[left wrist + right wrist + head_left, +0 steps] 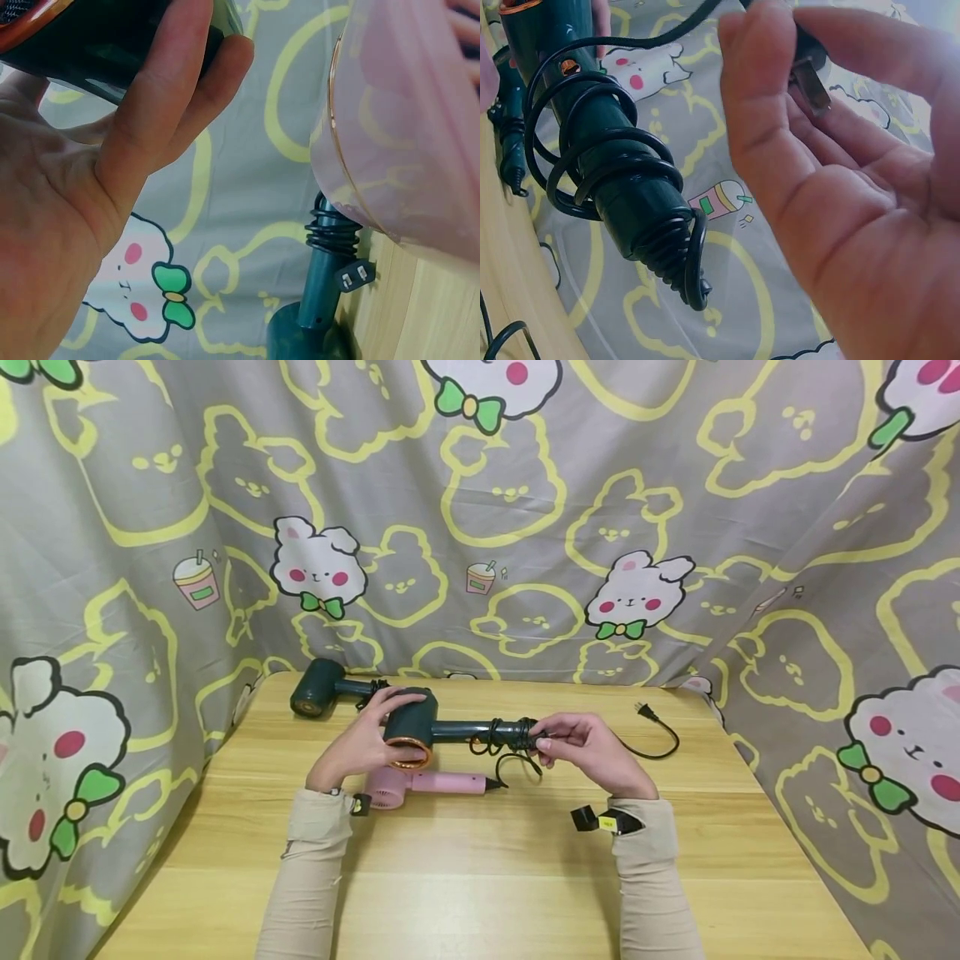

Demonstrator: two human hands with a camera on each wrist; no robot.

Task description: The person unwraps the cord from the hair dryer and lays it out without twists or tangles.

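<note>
My left hand (360,745) grips the barrel of a dark green hair dryer (412,710) with a copper-coloured rim, thumb and fingers on opposite sides. Its handle points right, with a black cord (619,161) wound loosely round it. Beyond the handle's end, my right hand (588,753) pinches the cord's plug (810,84) between thumb and fingers; a metal prong shows in the right wrist view. On the table just in front of this dryer lies a pink hair dryer (450,783). Behind my left hand lies another green hair dryer (318,687), its cord (331,236) wrapped round the handle.
A black cord with a two-prong plug (645,712) curves over the wooden table (480,877) to the right of my right hand. Patterned fabric (510,510) hangs behind the table and along both sides.
</note>
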